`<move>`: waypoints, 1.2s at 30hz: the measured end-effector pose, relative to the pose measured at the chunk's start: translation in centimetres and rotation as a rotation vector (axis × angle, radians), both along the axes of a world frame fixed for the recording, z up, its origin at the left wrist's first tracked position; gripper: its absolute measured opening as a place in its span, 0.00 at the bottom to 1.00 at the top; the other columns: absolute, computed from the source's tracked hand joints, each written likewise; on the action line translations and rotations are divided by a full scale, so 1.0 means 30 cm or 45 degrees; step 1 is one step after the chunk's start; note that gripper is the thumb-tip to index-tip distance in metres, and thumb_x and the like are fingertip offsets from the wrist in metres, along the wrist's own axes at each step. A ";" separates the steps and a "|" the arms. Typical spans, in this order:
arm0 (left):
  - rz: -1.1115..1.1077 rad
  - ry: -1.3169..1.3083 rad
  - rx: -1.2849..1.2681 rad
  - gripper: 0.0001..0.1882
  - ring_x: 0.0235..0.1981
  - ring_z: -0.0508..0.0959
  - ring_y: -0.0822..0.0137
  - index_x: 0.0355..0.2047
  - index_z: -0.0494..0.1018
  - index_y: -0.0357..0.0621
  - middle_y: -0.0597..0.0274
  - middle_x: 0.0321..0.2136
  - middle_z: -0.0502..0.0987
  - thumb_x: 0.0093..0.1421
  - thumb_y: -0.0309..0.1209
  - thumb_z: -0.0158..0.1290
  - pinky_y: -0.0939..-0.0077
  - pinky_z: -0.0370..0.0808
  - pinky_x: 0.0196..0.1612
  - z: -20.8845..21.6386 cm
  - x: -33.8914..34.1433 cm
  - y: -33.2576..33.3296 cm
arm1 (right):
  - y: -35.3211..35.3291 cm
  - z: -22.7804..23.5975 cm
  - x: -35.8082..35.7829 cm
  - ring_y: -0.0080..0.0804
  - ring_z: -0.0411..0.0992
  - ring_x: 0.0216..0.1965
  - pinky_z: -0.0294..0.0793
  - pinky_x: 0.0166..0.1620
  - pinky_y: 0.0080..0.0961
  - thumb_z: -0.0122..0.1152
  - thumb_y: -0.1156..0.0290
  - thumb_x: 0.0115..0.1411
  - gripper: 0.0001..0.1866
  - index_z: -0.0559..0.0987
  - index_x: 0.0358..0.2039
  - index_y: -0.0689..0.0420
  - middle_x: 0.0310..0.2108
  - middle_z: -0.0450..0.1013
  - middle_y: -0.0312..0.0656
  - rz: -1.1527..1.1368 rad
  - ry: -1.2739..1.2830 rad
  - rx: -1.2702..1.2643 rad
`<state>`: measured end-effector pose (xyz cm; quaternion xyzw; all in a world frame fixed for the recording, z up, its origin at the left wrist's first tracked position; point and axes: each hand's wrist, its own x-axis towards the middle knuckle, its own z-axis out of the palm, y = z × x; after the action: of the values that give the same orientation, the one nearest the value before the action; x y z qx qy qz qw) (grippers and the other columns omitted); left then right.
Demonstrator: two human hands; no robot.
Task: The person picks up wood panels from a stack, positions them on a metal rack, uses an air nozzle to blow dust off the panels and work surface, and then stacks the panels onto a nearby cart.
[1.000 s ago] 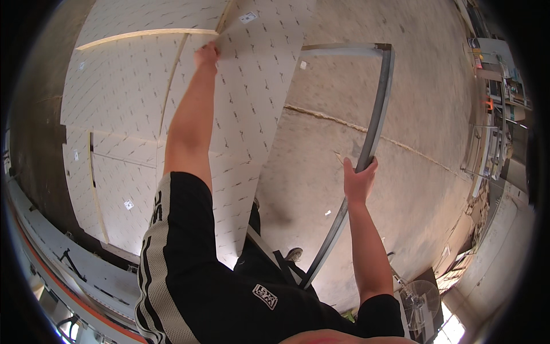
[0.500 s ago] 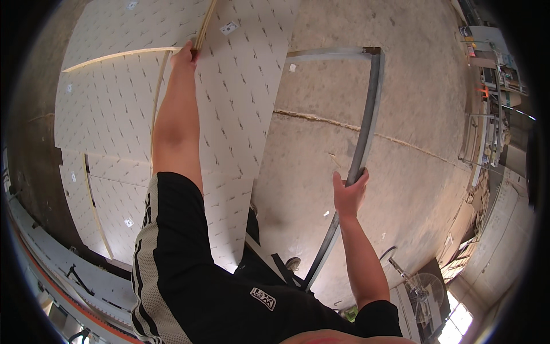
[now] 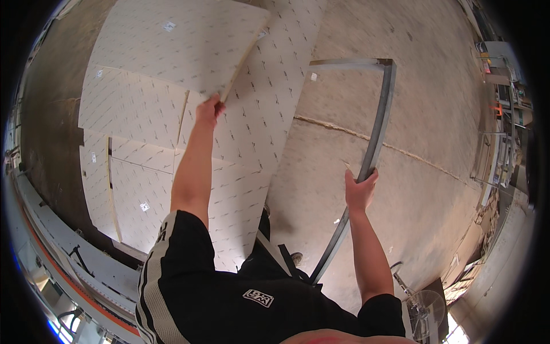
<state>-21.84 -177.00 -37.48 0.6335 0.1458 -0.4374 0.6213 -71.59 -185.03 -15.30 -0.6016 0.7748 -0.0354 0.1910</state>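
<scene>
My left hand (image 3: 209,111) is closed on the near corner of a pale printed board (image 3: 177,51), the upper one of a stack. Its pale cut edge runs away from my fingers to the far right. Beneath it lie more printed boards (image 3: 240,137), with gaps between some of the pieces. My right hand (image 3: 361,191) is wrapped round a long bar of a grey rectangular metal frame (image 3: 376,126). The frame is held upright or leaning by my right side, with its far corner above the concrete floor; its near end is hidden against my body.
A long machine bed with an orange strip (image 3: 69,272) runs along the left. Racks with mixed stock (image 3: 507,103) stand at the far right. A round fan (image 3: 427,309) is at the lower right. A crack (image 3: 335,126) crosses the concrete floor.
My left hand has come nearer with the board's corner, and the board has turned and slid over the stack. My right hand keeps its grip on the frame. The whole view has shifted slightly.
</scene>
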 end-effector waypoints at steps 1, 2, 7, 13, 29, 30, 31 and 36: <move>-0.032 0.012 -0.011 0.12 0.21 0.79 0.65 0.36 0.77 0.33 0.57 0.26 0.79 0.64 0.32 0.62 0.76 0.80 0.24 0.013 -0.044 0.067 | 0.000 0.001 0.004 0.42 0.78 0.43 0.74 0.50 0.46 0.69 0.47 0.52 0.48 0.59 0.66 0.57 0.44 0.77 0.43 0.010 0.014 -0.003; -0.040 0.010 -0.008 0.12 0.23 0.79 0.66 0.38 0.77 0.33 0.57 0.28 0.79 0.64 0.32 0.62 0.76 0.81 0.26 0.034 -0.097 0.127 | 0.001 0.003 0.005 0.42 0.78 0.44 0.74 0.50 0.46 0.69 0.47 0.52 0.48 0.59 0.66 0.57 0.45 0.77 0.43 0.018 0.033 -0.008; -0.123 0.093 0.064 0.16 0.28 0.79 0.71 0.47 0.76 0.32 0.60 0.35 0.79 0.66 0.33 0.60 0.79 0.82 0.31 0.089 -0.339 0.450 | 0.000 -0.013 -0.008 0.47 0.77 0.49 0.74 0.53 0.48 0.69 0.45 0.52 0.48 0.59 0.66 0.57 0.52 0.74 0.48 0.034 0.057 -0.014; -0.172 0.116 0.138 0.17 0.36 0.78 0.71 0.49 0.74 0.34 0.62 0.38 0.79 0.66 0.35 0.60 0.76 0.78 0.37 0.169 -0.569 0.753 | 0.006 -0.022 -0.014 0.54 0.73 0.56 0.72 0.56 0.50 0.68 0.44 0.52 0.49 0.59 0.66 0.57 0.58 0.71 0.54 0.065 0.096 -0.069; -0.243 -0.623 0.553 0.47 0.38 0.82 0.67 0.68 0.58 0.35 0.58 0.39 0.82 0.51 0.26 0.70 0.72 0.79 0.46 0.186 -0.713 0.949 | -0.007 -0.043 -0.028 0.51 0.73 0.57 0.73 0.57 0.48 0.69 0.42 0.51 0.51 0.60 0.66 0.58 0.59 0.72 0.52 0.085 0.160 -0.041; -0.205 -0.601 0.537 0.47 0.39 0.82 0.68 0.68 0.58 0.35 0.58 0.39 0.82 0.51 0.26 0.70 0.72 0.79 0.46 0.187 -0.717 0.962 | -0.003 -0.039 -0.033 0.51 0.73 0.57 0.73 0.57 0.48 0.69 0.42 0.51 0.51 0.60 0.66 0.58 0.59 0.72 0.52 0.099 0.169 -0.058; -0.169 -0.578 0.521 0.47 0.39 0.81 0.68 0.69 0.58 0.35 0.59 0.39 0.82 0.51 0.25 0.69 0.73 0.79 0.47 0.187 -0.710 0.982 | -0.001 -0.040 -0.035 0.51 0.73 0.57 0.73 0.57 0.48 0.69 0.42 0.51 0.51 0.60 0.66 0.58 0.59 0.72 0.52 0.097 0.175 -0.068; 0.087 -0.322 0.157 0.39 0.43 0.78 0.70 0.65 0.62 0.37 0.61 0.45 0.78 0.53 0.19 0.65 0.73 0.77 0.49 0.146 -0.664 1.057 | -0.010 -0.026 -0.007 0.51 0.73 0.57 0.72 0.58 0.48 0.70 0.42 0.51 0.51 0.61 0.65 0.60 0.58 0.72 0.52 0.069 0.183 -0.041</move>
<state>-41.77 -145.30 -33.08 0.7152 0.1144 -0.3229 0.6092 -71.80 -185.33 -16.07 -0.6262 0.7695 0.0006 0.1259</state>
